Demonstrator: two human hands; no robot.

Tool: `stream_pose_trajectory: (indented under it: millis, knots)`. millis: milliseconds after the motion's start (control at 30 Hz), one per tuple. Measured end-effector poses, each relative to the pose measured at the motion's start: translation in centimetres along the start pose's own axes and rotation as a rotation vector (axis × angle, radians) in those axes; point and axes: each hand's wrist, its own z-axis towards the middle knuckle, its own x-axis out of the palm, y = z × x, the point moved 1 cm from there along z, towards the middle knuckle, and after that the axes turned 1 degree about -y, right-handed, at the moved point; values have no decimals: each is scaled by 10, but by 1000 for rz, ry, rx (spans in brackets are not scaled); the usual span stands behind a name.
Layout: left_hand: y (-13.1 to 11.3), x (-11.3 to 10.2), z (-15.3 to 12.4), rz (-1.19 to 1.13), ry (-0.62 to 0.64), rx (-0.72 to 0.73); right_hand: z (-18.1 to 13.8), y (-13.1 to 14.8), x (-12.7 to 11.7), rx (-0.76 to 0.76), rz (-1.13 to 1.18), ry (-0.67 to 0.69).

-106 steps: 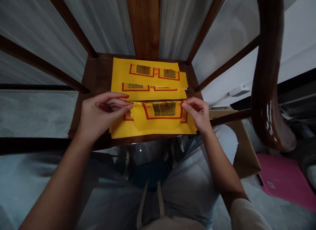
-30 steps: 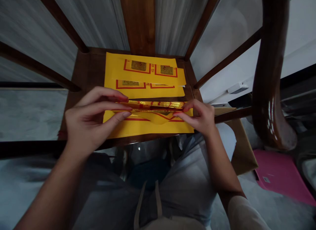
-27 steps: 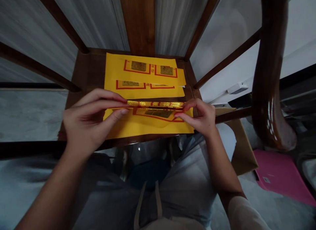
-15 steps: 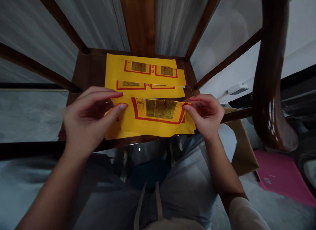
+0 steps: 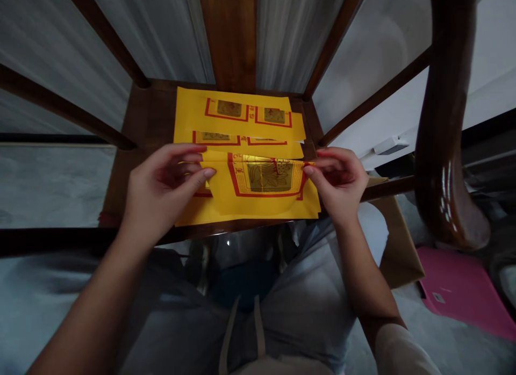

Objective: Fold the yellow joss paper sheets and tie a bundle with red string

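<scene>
A yellow paper sheet (image 5: 258, 195) with a red-framed gold square is held just above the stack at the front of a dark wooden chair seat (image 5: 151, 120). My left hand (image 5: 161, 189) pinches its left edge between thumb and fingers. My right hand (image 5: 341, 184) pinches its right edge the same way. Beneath it lies the near stack of yellow sheets (image 5: 250, 214). Two more overlapping yellow sheets (image 5: 237, 120) lie further back on the seat.
The chair's wooden back slat (image 5: 231, 36) and side rails rise behind the seat, and a thick curved armrest (image 5: 447, 122) stands at the right. A brown cardboard piece (image 5: 399, 251) and a pink folder (image 5: 463, 294) lie on the floor at right.
One second ago the sheet was folded into a narrow strip between my hands. It has since been unfolded and now shows its full gold square, shifted slightly rightward.
</scene>
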Motion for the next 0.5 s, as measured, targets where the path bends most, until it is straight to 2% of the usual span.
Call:
stream_pose_trajectory:
  millis: [233,500]
  knots:
    - [2,0,-3,42,13,-1,3,-9,-1,-64,-73,14]
    - [-2,1,-3,63,-20,98,3,-16,2,28,3,-14]
